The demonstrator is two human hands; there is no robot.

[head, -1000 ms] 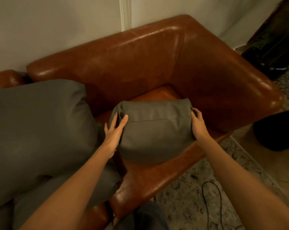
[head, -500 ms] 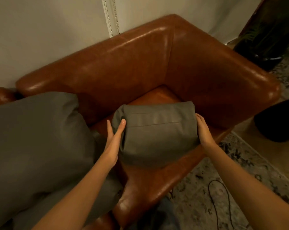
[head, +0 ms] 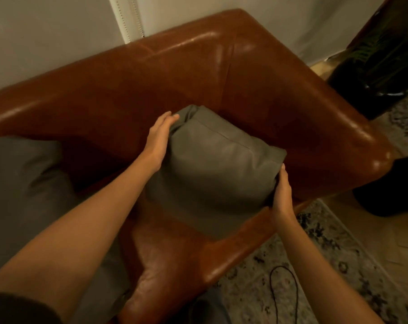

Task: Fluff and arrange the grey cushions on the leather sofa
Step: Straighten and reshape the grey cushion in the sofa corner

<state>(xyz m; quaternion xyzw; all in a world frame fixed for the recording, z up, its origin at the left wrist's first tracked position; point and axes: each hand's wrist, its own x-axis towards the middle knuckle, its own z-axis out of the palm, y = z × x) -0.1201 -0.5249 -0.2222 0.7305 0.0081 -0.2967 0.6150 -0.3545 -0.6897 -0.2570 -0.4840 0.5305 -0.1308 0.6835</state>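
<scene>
A small grey cushion [head: 212,169] sits tilted in the corner seat of the brown leather sofa [head: 175,73], squeezed between both hands. My left hand [head: 159,139] presses flat against its upper left side, fingers reaching the far top corner. My right hand [head: 281,190] grips its lower right corner, fingers curled under the fabric. A larger grey cushion [head: 23,188] lies on the seat to the left, partly hidden behind my left forearm.
The sofa's armrest [head: 338,127] runs along the right. A patterned rug [head: 315,272] with a black cable loop [head: 285,288] lies below. Dark objects [head: 385,50] stand on the floor at the right. A white wall is behind the sofa.
The small cushion has been turned and pushed back towards the sofa corner. My left hand rose to its far top corner; my right hand dropped to the lower right corner.
</scene>
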